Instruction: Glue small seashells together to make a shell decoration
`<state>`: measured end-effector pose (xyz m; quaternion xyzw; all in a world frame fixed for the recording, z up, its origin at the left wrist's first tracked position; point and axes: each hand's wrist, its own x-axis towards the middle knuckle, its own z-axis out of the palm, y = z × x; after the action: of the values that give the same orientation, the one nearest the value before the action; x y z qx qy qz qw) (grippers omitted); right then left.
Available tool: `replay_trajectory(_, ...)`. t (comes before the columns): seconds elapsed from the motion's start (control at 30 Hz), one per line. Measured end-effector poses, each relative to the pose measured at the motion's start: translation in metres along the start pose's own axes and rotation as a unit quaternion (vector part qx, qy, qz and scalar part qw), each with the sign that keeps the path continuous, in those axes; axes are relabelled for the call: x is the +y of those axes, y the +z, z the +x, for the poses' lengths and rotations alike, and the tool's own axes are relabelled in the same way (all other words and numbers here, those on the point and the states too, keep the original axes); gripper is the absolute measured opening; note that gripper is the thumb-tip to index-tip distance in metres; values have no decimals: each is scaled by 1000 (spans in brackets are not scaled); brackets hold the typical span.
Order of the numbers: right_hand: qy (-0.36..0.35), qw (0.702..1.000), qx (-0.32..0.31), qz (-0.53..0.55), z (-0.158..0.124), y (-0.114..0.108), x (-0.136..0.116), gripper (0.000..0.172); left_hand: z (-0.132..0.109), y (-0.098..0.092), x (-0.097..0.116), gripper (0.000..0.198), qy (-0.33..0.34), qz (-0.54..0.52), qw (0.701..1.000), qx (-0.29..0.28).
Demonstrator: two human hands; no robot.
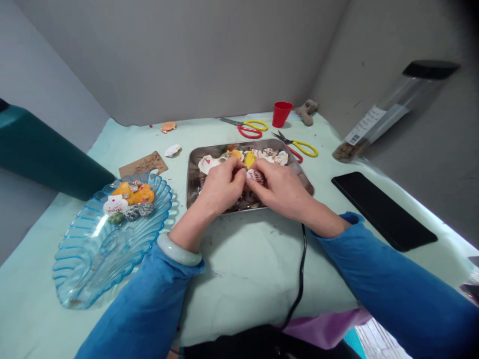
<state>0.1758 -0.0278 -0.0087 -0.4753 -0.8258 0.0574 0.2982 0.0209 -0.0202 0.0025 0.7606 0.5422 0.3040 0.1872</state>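
Note:
Both hands meet over a metal tray (192, 187) filled with seashells. My right hand (280, 187) is closed with a white seashell with reddish-brown stripes (255, 175) at its thumb and fingers. My left hand (224, 184) is pinched closed right beside that shell, its fingertips touching or nearly touching the right ones. Whatever lies between the left fingertips is hidden. Behind the hands in the tray are a yellow shell (250, 158), a white shell (207, 163) and several small spotted shells (279, 158).
On the left, a blue shell-shaped dish (101, 259) holds orange, white and grey pieces; a dark green cylinder (48, 149) leans behind it. Scissors (247, 127), pliers-like cutters (295, 144) and a red cup (281, 114) stand behind. A clear tube (389, 114) and black phone-like slab (381, 209) are right.

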Motion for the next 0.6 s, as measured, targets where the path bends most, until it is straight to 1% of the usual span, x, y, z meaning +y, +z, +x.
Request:
replay_trajectory(0.4,-11,1000,-7,-24,0,0,0,13,0,1,-1,14,-1,7,1000,-15)
replay_trajectory(0.6,-5,1000,-12,-26,-1,-1,-2,13,0,2,-2,15,2,19,1000,-16)
